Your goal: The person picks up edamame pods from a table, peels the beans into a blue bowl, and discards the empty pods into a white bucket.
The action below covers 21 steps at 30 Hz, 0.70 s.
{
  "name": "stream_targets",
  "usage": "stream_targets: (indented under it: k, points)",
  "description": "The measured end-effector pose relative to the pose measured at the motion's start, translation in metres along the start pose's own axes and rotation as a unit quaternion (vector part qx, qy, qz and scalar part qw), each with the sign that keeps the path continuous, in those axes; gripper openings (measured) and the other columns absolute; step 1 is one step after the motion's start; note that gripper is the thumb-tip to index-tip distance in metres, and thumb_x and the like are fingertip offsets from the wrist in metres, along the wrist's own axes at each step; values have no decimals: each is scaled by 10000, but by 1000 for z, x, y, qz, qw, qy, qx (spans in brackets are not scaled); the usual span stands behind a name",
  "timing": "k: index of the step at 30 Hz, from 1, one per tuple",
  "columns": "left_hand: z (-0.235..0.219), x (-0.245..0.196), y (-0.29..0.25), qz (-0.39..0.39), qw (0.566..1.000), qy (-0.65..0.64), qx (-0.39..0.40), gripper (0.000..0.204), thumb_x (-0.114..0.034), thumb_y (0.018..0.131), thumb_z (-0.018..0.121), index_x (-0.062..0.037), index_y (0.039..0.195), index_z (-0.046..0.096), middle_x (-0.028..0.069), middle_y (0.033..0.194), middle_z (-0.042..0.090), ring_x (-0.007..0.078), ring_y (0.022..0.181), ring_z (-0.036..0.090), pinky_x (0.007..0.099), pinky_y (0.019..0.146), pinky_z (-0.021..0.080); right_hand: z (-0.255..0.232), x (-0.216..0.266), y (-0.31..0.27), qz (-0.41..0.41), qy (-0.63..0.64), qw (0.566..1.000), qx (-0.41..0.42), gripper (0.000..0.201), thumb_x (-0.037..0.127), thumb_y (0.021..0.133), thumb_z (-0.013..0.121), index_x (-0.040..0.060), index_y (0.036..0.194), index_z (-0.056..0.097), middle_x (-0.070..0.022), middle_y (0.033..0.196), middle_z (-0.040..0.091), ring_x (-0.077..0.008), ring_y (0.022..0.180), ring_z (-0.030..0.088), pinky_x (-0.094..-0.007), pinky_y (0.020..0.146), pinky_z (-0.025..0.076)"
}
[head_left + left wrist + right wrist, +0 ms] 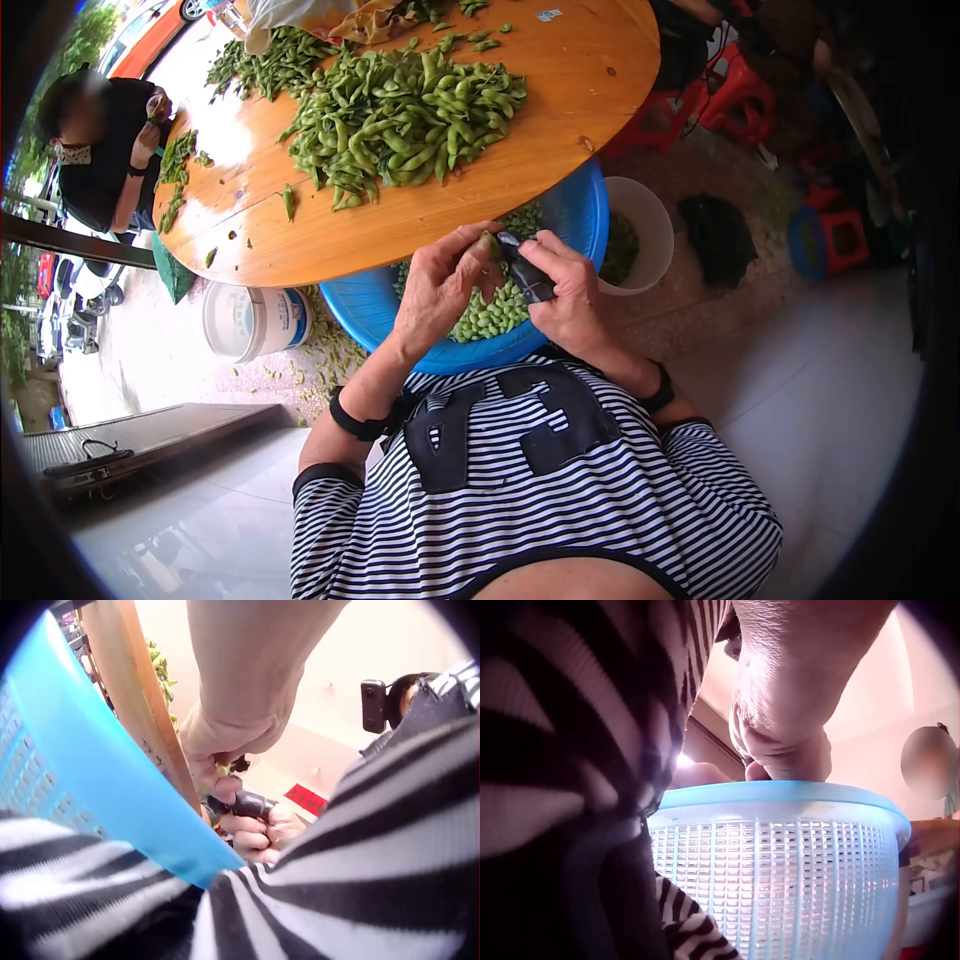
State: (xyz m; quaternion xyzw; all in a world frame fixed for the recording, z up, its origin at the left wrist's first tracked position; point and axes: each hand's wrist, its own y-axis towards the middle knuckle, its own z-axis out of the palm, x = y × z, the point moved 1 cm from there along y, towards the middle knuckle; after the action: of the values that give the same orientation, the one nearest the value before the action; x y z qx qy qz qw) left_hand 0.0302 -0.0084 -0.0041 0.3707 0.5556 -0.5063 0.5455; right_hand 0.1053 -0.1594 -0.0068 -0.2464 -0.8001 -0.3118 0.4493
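Both hands meet over a blue basket [350, 318] of shelled green beans [492, 314]. The left hand [447, 283] pinches a green pod [223, 770] between thumb and fingers. Curled round a dark, shiny handle-like object [253, 804] is the right hand [568, 290], its fingertips close to the left ones. In the left wrist view the left hand [236, 735] is above the right hand [259, 836]. The right wrist view shows the right hand [784, 750] over the basket's rim [780, 792], its fingers mostly hidden.
A wooden table [420, 222] borders the basket, bearing a heap of pods [400, 120]. White buckets [232, 320] stand left and right of the basket. Another person [100, 165] sits at the table's far left. Red stools [740, 105] are at the right; pods litter the floor.
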Motion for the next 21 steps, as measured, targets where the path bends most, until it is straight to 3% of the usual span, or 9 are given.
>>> stream_targets:
  k: [2, 5, 12, 15, 17, 21]
  points:
    - [6, 8, 2, 5, 997, -74, -17, 290, -127, 980, 444, 38, 1193, 552, 68, 774, 607, 121, 646, 555, 261, 610, 464, 6, 5, -2, -29, -56, 998, -23, 394, -103, 631, 591, -54, 1021, 574, -155, 835, 482, -331, 750, 557, -374, 615, 444]
    - [14, 9, 1, 5, 971, -228, -67, 283, -119, 958, 439, 59, 1138, 564, 24, 763, 528, 94, 635, 474, 235, 606, 402, 12, 6, -7, -74, -122, 989, -25, 534, -108, 567, 662, -20, 1080, 543, -203, 996, 452, -393, 802, 578, -417, 647, 485]
    - [22, 14, 2, 50, 951, -302, -51, 318, -153, 961, 404, 54, 1137, 570, 10, 813, 540, 95, 674, 454, 232, 655, 381, 14, 5, -8, -80, -134, 987, -29, 584, -120, 536, 676, -21, 1094, 534, -217, 1039, 442, -400, 857, 593, -418, 674, 506]
    - [28, 11, 4, 8, 930, -349, -111, 288, -99, 914, 407, 42, 1086, 589, 15, 821, 529, 100, 665, 422, 234, 627, 367, 13, 5, -8, -99, -131, 986, -43, 586, -119, 537, 677, -20, 1095, 531, -214, 1037, 441, -401, 857, 593, -414, 677, 507]
    - [28, 16, 4, 22, 916, -390, -86, 276, -102, 925, 407, 41, 1071, 592, 45, 1012, 590, 106, 690, 430, 241, 652, 380, 12, 7, -8, -104, -129, 985, -51, 579, -116, 536, 677, -19, 1088, 532, -211, 1034, 440, -401, 852, 591, -412, 681, 508]
    - [26, 21, 4, 32, 912, -402, -75, 267, -117, 943, 419, 42, 1082, 582, 53, 1032, 607, 98, 695, 433, 238, 661, 384, 12, 6, -9, -101, -134, 985, -48, 562, -113, 542, 672, -19, 1079, 535, -211, 1038, 442, -398, 849, 590, -414, 683, 507]
